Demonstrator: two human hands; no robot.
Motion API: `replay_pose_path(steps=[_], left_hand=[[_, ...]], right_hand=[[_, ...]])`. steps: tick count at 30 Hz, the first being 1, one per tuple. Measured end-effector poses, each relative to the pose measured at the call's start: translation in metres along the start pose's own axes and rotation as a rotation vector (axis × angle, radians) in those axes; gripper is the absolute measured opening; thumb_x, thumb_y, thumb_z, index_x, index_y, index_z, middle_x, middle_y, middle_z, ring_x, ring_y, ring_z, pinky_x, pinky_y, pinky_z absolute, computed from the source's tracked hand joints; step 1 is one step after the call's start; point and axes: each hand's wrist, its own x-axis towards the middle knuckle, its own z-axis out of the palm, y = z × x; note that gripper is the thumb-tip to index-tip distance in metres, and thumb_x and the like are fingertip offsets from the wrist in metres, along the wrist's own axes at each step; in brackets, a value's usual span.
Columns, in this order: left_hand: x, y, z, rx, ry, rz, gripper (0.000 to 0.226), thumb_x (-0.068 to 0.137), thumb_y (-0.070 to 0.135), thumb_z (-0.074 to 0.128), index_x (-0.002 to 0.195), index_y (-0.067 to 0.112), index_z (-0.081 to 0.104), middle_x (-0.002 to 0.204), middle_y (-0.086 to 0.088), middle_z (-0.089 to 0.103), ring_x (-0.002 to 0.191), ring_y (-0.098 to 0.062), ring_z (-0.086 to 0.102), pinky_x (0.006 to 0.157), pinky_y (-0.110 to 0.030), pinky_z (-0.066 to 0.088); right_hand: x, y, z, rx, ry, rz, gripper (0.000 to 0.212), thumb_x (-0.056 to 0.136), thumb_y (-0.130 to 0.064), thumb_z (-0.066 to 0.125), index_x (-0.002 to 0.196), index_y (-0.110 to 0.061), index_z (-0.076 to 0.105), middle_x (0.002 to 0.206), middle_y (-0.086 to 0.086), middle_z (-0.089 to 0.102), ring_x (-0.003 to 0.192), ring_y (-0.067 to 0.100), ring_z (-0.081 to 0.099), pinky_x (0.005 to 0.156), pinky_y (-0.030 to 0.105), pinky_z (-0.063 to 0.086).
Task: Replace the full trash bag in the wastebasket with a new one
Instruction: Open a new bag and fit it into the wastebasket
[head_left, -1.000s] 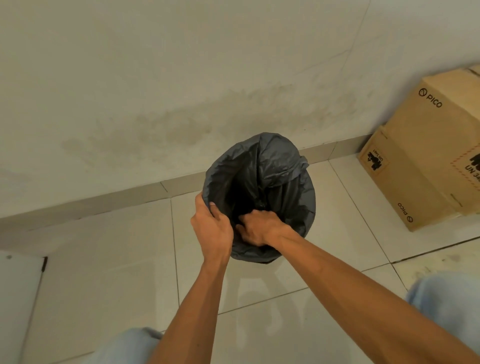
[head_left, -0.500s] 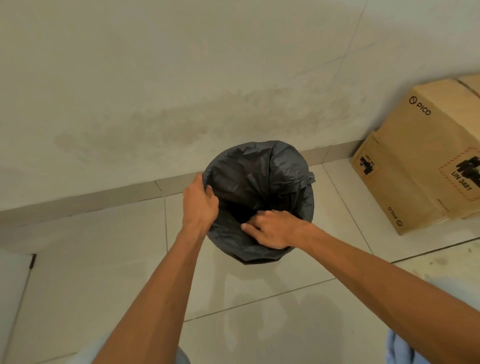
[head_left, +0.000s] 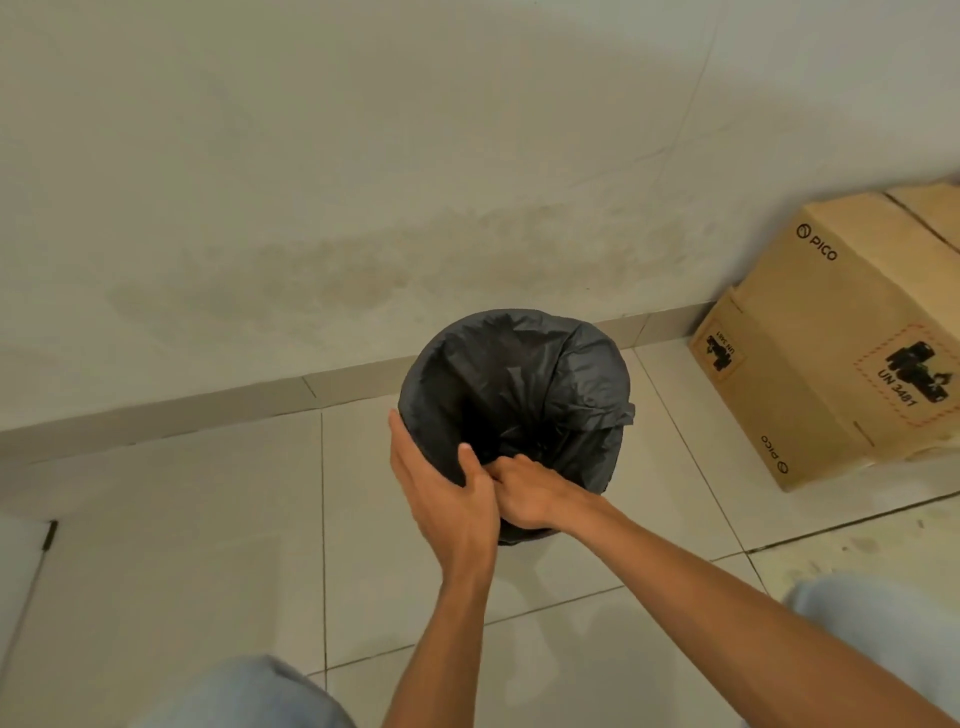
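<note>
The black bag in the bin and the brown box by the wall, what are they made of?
The black bag looks like thin plastic film: it crinkles into many fine creases and has a faint, dull sheen. The brown box looks like cardboard: flat, matte tan sides, sharp folded edges and black printing on it.

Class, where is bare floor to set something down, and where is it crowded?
Bare pale floor tiles lie left of the black bag-lined round wastebasket; a narrower strip runs before the brown cardboard box. Crowded: near rim, gripped by left hand and right hand.
</note>
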Motion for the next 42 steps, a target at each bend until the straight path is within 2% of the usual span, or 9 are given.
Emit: replay_pose_path(steps=[4, 10, 17, 22, 25, 28, 35, 38, 42], left_hand=[[0.016, 0.003, 0.002, 0.038, -0.1, 0.112, 0.078, 0.093, -0.008, 0.047, 0.156, 0.025, 0.018, 0.149, -0.003, 0.04, 0.134, -0.012, 0.041, 0.111, -0.025, 0.034], [0.059, 0.004, -0.01, 0.208, -0.321, 0.276, 0.082, 0.091, -0.013, 0.043, 0.156, 0.029, 0.018, 0.148, -0.007, 0.042, 0.13, -0.021, 0.048, 0.112, -0.032, 0.038], [0.094, 0.018, -0.03, 0.448, -0.547, 0.308, 0.084, 0.092, -0.011, 0.042, 0.156, 0.032, 0.012, 0.145, -0.008, 0.042, 0.125, -0.028, 0.05, 0.109, -0.032, 0.037], [0.103, 0.018, -0.032, 0.486, -0.593, 0.261, 0.086, 0.09, -0.013, 0.043, 0.156, 0.033, 0.013, 0.145, -0.009, 0.044, 0.123, -0.029, 0.051, 0.103, -0.031, 0.041], [0.108, 0.017, -0.032, 0.472, -0.588, 0.202, 0.085, 0.09, -0.012, 0.044, 0.156, 0.032, 0.015, 0.145, -0.009, 0.044, 0.122, -0.029, 0.052, 0.099, -0.027, 0.041], [0.116, 0.011, -0.034, 0.451, -0.558, 0.105, 0.086, 0.088, -0.013, 0.046, 0.156, 0.029, 0.017, 0.145, -0.012, 0.045, 0.126, -0.032, 0.05, 0.103, -0.031, 0.042], [0.127, 0.008, -0.038, 0.275, -0.569, 0.051, 0.064, 0.092, 0.002, 0.055, 0.15, 0.022, 0.038, 0.148, -0.002, 0.047, 0.134, -0.022, 0.045, 0.104, -0.02, 0.031], [0.134, 0.01, -0.033, 0.088, -0.536, -0.124, 0.04, 0.096, 0.046, 0.053, 0.129, 0.025, 0.064, 0.129, 0.005, 0.063, 0.121, -0.016, 0.057, 0.107, -0.031, 0.042], [0.146, 0.008, -0.029, 0.116, -0.519, -0.233, 0.04, 0.098, 0.049, 0.046, 0.108, 0.022, 0.074, 0.108, 0.0, 0.07, 0.1, -0.018, 0.065, 0.093, -0.032, 0.05]], right_hand=[[-0.002, -0.002, -0.006, 0.024, 0.0, -0.029, 0.053, 0.111, -0.033, 0.022, 0.111, -0.006, 0.067, 0.12, 0.024, 0.066, 0.116, 0.04, 0.059, 0.092, 0.042, 0.044], [0.014, 0.008, -0.019, -0.615, 0.122, -0.13, 0.045, 0.108, -0.04, 0.03, 0.12, -0.018, 0.067, 0.125, 0.013, 0.067, 0.119, 0.035, 0.061, 0.106, 0.046, 0.039], [0.03, 0.044, -0.016, -1.053, -0.317, 0.061, 0.059, 0.107, -0.052, 0.017, 0.16, -0.029, 0.023, 0.168, -0.001, 0.022, 0.157, 0.028, 0.006, 0.122, 0.058, -0.008], [0.029, 0.036, -0.014, -0.962, -0.357, 0.092, 0.066, 0.105, -0.055, 0.013, 0.159, -0.02, 0.028, 0.167, 0.002, 0.025, 0.157, 0.027, 0.007, 0.123, 0.058, -0.011], [0.025, 0.028, -0.025, -0.836, -0.272, -0.017, 0.062, 0.106, -0.054, 0.019, 0.148, -0.019, 0.049, 0.152, 0.009, 0.049, 0.146, 0.031, 0.036, 0.124, 0.056, 0.012], [0.019, 0.017, -0.049, -0.521, 0.099, -0.321, 0.045, 0.106, -0.048, 0.033, 0.126, -0.025, 0.066, 0.122, 0.003, 0.069, 0.114, 0.025, 0.064, 0.098, 0.044, 0.051], [0.015, 0.024, -0.096, 0.165, 0.866, -0.272, 0.024, 0.102, -0.026, 0.056, 0.111, -0.019, 0.076, 0.112, -0.004, 0.074, 0.105, 0.016, 0.061, 0.092, 0.031, 0.046], [0.026, 0.039, -0.103, 0.377, 0.691, 0.042, 0.026, 0.104, -0.03, 0.048, 0.108, -0.017, 0.07, 0.109, -0.003, 0.066, 0.104, 0.016, 0.057, 0.09, 0.031, 0.043], [0.028, 0.046, -0.106, 0.695, 0.362, 0.348, 0.035, 0.098, -0.035, 0.048, 0.091, -0.007, 0.067, 0.094, 0.006, 0.07, 0.09, 0.024, 0.065, 0.072, 0.032, 0.048]])
